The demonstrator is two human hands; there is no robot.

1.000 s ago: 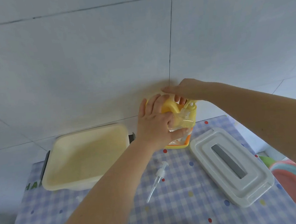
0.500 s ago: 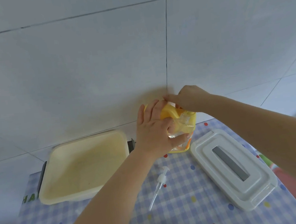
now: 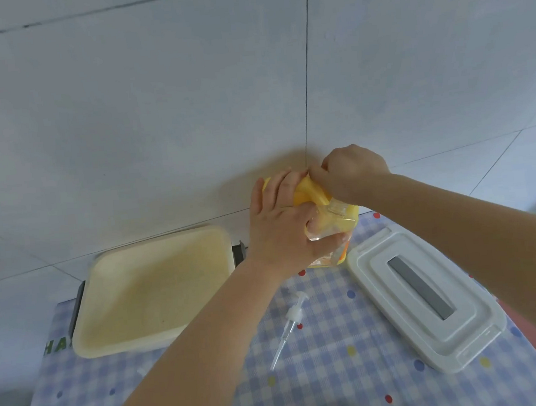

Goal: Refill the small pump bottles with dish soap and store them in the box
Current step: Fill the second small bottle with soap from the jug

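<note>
A yellow dish soap jug (image 3: 311, 195) stands against the tiled wall at the back of the table. My left hand (image 3: 282, 224) holds a small clear bottle (image 3: 330, 221) in front of the jug, thumb and fingers curled round it. My right hand (image 3: 349, 172) grips the top of the jug from above with curled fingers. A white pump head (image 3: 289, 323) with its long tube lies loose on the checked cloth. The cream box (image 3: 150, 289) sits open at the left with nothing visible inside.
The box's grey-white lid (image 3: 430, 301) lies flat at the right on the blue checked tablecloth (image 3: 342, 375). Coloured plates (image 3: 535, 337) peek out beyond the table's right edge. The tiled wall (image 3: 186, 112) rises directly behind the jug.
My right hand has closed over the jug's top, and the view has tilted slightly. My left hand stays on the small bottle by the jug.
</note>
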